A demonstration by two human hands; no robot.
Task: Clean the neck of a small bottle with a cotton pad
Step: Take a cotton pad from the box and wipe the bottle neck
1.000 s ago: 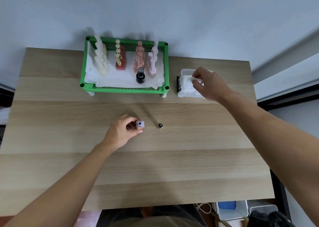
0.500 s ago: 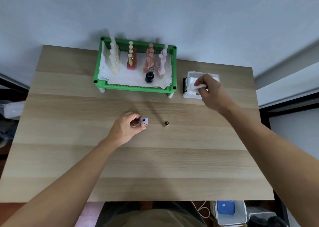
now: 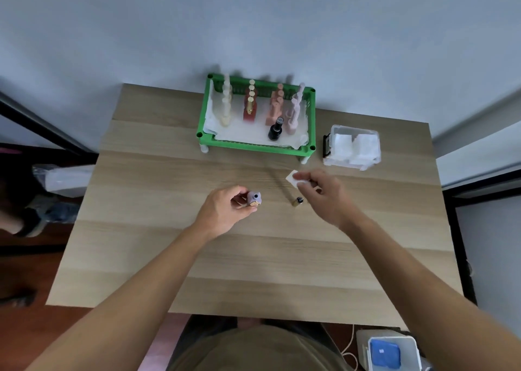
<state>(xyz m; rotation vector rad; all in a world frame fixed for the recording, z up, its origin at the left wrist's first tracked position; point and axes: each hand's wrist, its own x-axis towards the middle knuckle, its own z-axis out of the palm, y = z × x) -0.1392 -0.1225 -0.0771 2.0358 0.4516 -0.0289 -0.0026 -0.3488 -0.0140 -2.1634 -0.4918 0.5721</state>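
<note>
My left hand [image 3: 225, 211] grips a small lilac bottle [image 3: 253, 198] that stands uncapped on the wooden table, its open neck facing up. Its cap with the brush [image 3: 297, 201] lies on the table just to the right of the bottle. My right hand [image 3: 324, 194] hovers above that cap and pinches a white cotton pad [image 3: 291, 178] between thumb and fingers, a short way right of the bottle and apart from it.
A green basket [image 3: 255, 145] with rows of small bottles and one black bottle [image 3: 275, 129] stands at the back of the table. To its right is a clear box of cotton pads [image 3: 352, 148]. A white bin [image 3: 392, 351] sits on the floor at the lower right.
My right hand has left the pad box with one cotton pad and come down and left toward the bottle. My left hand has stayed on the bottle. The view has shifted.
</note>
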